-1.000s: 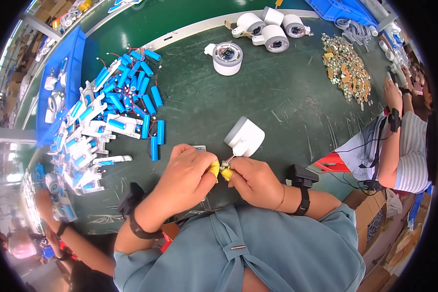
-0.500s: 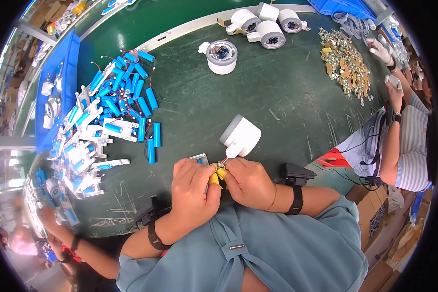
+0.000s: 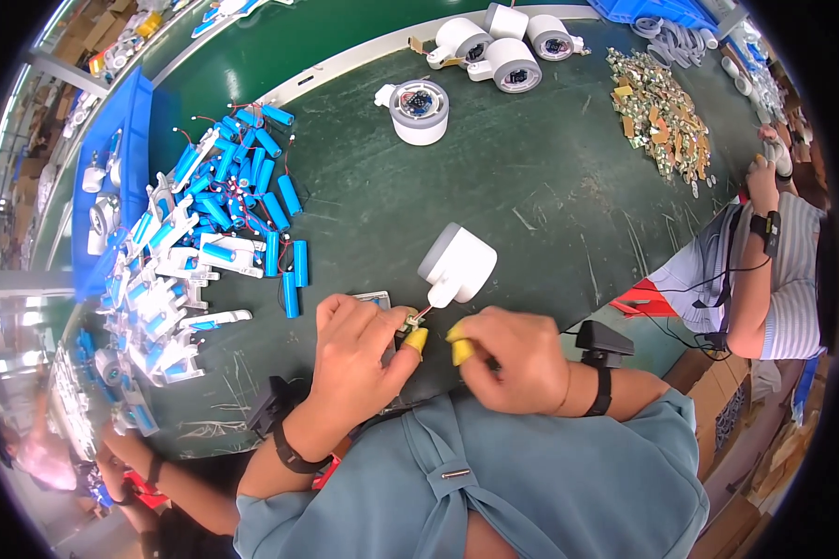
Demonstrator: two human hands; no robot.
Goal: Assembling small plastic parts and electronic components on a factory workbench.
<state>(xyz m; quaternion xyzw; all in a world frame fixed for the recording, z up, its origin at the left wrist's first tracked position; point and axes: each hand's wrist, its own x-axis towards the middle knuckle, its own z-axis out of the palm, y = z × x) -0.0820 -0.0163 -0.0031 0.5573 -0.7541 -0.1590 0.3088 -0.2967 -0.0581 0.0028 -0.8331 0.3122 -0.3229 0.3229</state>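
My left hand pinches a small circuit board between thumb and index finger, both with yellow finger covers. Thin wires run from the board to the arm of a white round housing with a grey rim, which lies tilted on the green table. My right hand is just right of the board, apart from it. Its fingers are curled, the yellow-covered thumb and index tips close together, and nothing shows between them. Behind my left hand lies a blue-and-white piece, partly hidden.
Blue cylindrical batteries and white plastic parts are heaped at left beside a blue bin. Several white housings stand at the back; another sits nearer. Small circuit boards form a pile at right. A co-worker's arm is at the right edge.
My right hand has come away from the circuit board and moved right. My left hand keeps the board and has shifted slightly left. The co-worker's hands at right have drawn back from the table.
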